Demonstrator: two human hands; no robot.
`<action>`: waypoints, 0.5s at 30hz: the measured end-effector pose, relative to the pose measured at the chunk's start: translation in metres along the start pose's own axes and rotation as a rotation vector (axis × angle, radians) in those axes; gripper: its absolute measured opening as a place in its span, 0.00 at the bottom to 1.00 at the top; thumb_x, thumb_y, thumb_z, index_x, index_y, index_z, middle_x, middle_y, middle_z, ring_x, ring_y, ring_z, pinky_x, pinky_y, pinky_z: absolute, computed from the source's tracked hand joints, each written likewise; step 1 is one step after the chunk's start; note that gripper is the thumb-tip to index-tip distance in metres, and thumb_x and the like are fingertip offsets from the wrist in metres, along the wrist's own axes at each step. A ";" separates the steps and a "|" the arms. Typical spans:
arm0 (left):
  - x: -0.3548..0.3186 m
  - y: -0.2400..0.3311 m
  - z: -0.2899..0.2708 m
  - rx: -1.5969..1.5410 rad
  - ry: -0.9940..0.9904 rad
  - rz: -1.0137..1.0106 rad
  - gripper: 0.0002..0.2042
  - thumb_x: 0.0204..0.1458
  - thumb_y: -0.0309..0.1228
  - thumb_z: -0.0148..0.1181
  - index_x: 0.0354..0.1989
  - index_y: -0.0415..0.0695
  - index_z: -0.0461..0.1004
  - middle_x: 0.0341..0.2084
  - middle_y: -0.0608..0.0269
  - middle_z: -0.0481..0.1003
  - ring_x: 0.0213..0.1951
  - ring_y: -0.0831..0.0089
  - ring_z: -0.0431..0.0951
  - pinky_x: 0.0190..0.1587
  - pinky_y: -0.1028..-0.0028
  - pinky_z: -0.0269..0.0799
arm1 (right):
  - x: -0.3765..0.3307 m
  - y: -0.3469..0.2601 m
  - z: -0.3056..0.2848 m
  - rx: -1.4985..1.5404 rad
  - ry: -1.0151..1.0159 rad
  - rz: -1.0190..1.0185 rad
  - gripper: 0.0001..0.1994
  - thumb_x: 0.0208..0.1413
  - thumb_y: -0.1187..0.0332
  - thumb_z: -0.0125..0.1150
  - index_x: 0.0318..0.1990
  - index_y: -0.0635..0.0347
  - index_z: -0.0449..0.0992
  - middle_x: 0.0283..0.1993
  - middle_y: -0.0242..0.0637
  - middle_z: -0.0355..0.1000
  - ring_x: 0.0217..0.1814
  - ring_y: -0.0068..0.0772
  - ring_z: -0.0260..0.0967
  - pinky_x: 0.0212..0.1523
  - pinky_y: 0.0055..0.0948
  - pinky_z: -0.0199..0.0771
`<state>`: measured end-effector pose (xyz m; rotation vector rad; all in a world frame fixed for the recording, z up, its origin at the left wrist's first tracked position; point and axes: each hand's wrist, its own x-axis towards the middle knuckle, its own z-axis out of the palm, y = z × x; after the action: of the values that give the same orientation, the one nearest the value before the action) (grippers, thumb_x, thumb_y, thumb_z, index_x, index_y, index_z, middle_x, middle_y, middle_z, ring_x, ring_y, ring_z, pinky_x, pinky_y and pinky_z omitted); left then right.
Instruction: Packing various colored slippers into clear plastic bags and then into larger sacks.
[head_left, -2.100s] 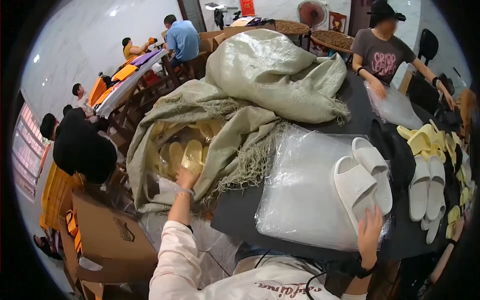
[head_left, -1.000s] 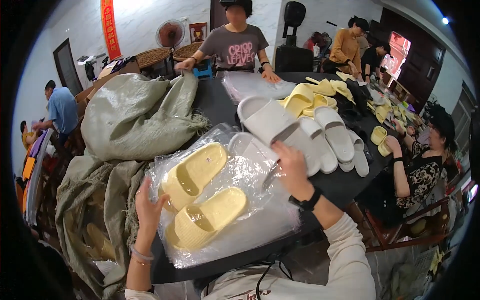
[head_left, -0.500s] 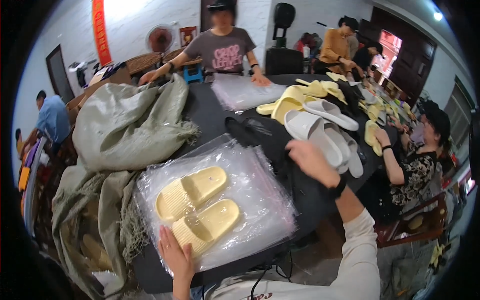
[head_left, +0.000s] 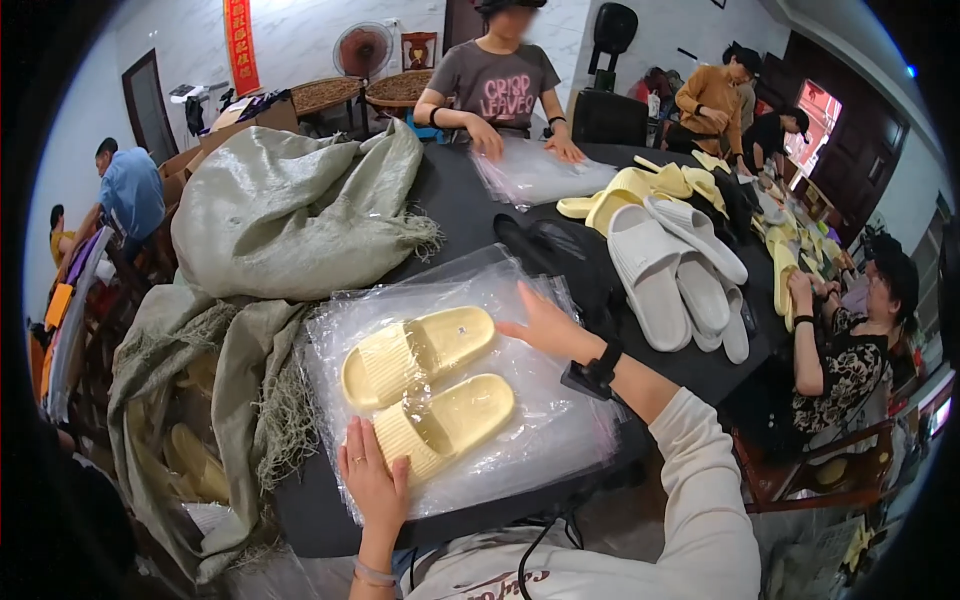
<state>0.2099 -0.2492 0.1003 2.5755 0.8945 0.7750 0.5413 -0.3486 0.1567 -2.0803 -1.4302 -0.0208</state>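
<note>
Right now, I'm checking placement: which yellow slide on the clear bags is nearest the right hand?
The upper yellow slide: its heel is by the right hand, while the lower yellow slide lies beside the left hand.

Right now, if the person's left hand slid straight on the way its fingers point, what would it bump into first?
Probably the toe end of the farther yellow slipper, just ahead of the fingertips of the left hand, though how high the fingers sit is hard to tell.

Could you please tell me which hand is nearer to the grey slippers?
Right: the right hand is left of the grey slippers, over the clear bags; the left hand is farther, at the lower yellow slipper.
</note>
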 end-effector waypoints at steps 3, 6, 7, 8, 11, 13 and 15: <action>0.002 0.000 0.002 -0.011 -0.009 0.011 0.32 0.56 0.47 0.45 0.62 0.34 0.55 0.61 0.43 0.56 0.63 0.52 0.55 0.63 0.56 0.44 | -0.002 0.009 0.008 0.379 -0.120 0.276 0.31 0.54 0.54 0.59 0.56 0.72 0.62 0.46 0.52 0.70 0.45 0.42 0.70 0.45 0.32 0.69; 0.000 -0.002 0.002 -0.016 -0.004 0.013 0.32 0.55 0.46 0.47 0.61 0.34 0.56 0.61 0.42 0.57 0.63 0.51 0.55 0.63 0.55 0.44 | 0.004 0.016 -0.022 0.718 -0.476 0.462 0.29 0.55 0.57 0.57 0.58 0.68 0.61 0.48 0.42 0.70 0.39 0.33 0.71 0.38 0.25 0.70; -0.002 -0.003 0.002 -0.011 0.007 0.002 0.32 0.55 0.46 0.47 0.61 0.34 0.56 0.61 0.42 0.57 0.63 0.51 0.55 0.63 0.55 0.44 | 0.005 0.014 -0.031 1.074 -0.606 0.504 0.29 0.58 0.58 0.53 0.62 0.66 0.57 0.52 0.42 0.68 0.36 0.27 0.69 0.36 0.23 0.70; -0.004 -0.005 0.001 -0.015 0.003 -0.004 0.31 0.55 0.45 0.47 0.61 0.34 0.56 0.61 0.42 0.57 0.63 0.51 0.55 0.62 0.55 0.45 | 0.006 0.009 -0.040 1.432 -0.737 0.541 0.28 0.60 0.60 0.48 0.65 0.64 0.53 0.56 0.43 0.66 0.32 0.21 0.68 0.34 0.22 0.70; -0.004 -0.005 0.001 -0.038 0.003 0.000 0.31 0.54 0.45 0.48 0.60 0.33 0.57 0.60 0.42 0.57 0.63 0.50 0.55 0.62 0.54 0.45 | 0.001 -0.003 -0.047 1.677 -0.729 0.487 0.28 0.57 0.65 0.47 0.65 0.63 0.53 0.62 0.43 0.61 0.34 0.22 0.69 0.33 0.23 0.73; -0.005 -0.004 0.001 -0.052 0.005 0.007 0.31 0.54 0.45 0.48 0.60 0.33 0.57 0.60 0.42 0.57 0.63 0.50 0.55 0.62 0.54 0.46 | -0.008 -0.009 -0.035 1.564 -0.780 0.522 0.31 0.55 0.66 0.52 0.65 0.62 0.52 0.64 0.42 0.59 0.37 0.25 0.70 0.35 0.25 0.74; -0.006 -0.004 0.001 -0.042 0.006 0.019 0.31 0.54 0.45 0.49 0.60 0.34 0.58 0.60 0.42 0.58 0.63 0.50 0.56 0.62 0.54 0.46 | -0.018 -0.020 -0.013 1.071 -1.009 0.381 0.32 0.54 0.65 0.55 0.66 0.59 0.52 0.64 0.41 0.59 0.41 0.28 0.70 0.38 0.27 0.74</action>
<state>0.2046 -0.2499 0.0958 2.5503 0.8484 0.7979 0.5204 -0.3657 0.1710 -1.3393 -1.0289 1.7251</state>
